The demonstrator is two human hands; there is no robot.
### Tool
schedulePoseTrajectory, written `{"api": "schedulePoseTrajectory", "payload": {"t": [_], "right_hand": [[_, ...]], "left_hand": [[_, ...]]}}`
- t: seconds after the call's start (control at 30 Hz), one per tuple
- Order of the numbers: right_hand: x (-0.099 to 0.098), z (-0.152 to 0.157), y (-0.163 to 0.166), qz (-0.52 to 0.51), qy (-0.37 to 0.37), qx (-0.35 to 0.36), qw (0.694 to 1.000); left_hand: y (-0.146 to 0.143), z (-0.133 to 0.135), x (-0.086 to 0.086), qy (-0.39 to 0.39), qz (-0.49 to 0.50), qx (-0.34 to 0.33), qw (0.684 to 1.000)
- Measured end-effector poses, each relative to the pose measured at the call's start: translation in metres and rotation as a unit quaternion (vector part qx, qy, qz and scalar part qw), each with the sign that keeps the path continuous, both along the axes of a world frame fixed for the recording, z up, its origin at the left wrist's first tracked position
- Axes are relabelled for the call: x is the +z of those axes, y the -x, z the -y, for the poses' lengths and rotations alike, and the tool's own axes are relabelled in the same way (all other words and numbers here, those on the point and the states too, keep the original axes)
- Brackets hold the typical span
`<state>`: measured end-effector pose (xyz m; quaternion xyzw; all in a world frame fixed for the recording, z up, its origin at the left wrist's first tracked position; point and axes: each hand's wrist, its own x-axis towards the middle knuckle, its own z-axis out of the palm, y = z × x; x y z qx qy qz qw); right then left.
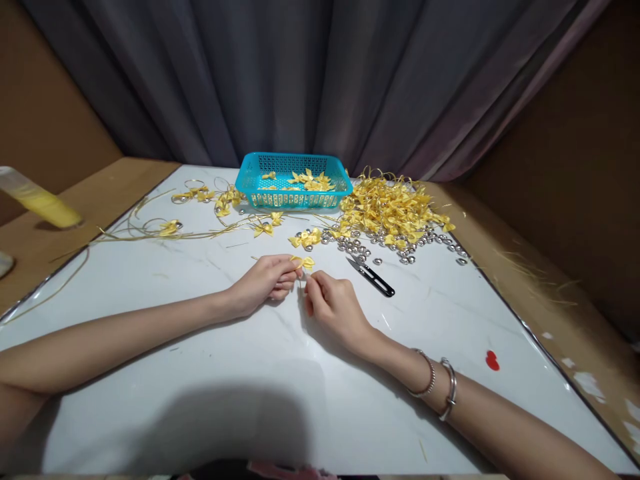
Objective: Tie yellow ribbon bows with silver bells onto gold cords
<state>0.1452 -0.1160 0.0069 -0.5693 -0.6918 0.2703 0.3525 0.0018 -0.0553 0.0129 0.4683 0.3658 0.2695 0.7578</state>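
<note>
Between the fingers of my left hand is a small yellow ribbon bow, pinched at its left side. My right hand is closed just below and to the right of the bow, thumb and forefinger pressed together. A thin cord seems to run from the bow toward these fingertips, but what they grip is too small to make out. Black thread snips lie on the white table to the right of the bow. Behind it sits a loose cluster of yellow bows.
A blue plastic basket with some bows stands at the back. To its right is a heap of yellow bows with silver beads around it. Gold cords trail leftward. A red piece lies at the right.
</note>
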Motion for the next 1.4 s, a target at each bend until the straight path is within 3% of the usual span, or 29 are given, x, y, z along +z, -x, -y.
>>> {"api": "schedulePoseTrajectory", "payload": {"t": [0.4,0.97,1.2,1.4], "right_hand": [[-0.005,-0.001,0.000,0.027,-0.026,0.005,0.999],[0.006,-0.007,-0.016,-0.005,0.016,-0.012,1.000],[0.005,-0.010,-0.017,-0.079,0.089,0.028,0.993],[0.003,-0.009,-0.016,-0.098,0.103,0.033,0.989]], "left_hand": [[-0.003,0.003,0.001,-0.009,-0.015,0.006,1.000],[0.007,-0.019,-0.004,-0.128,-0.092,-0.038,0.987],[0.008,-0.019,0.001,-0.102,-0.093,-0.039,0.990],[0.007,-0.017,0.004,-0.056,-0.071,-0.046,0.995]]}}
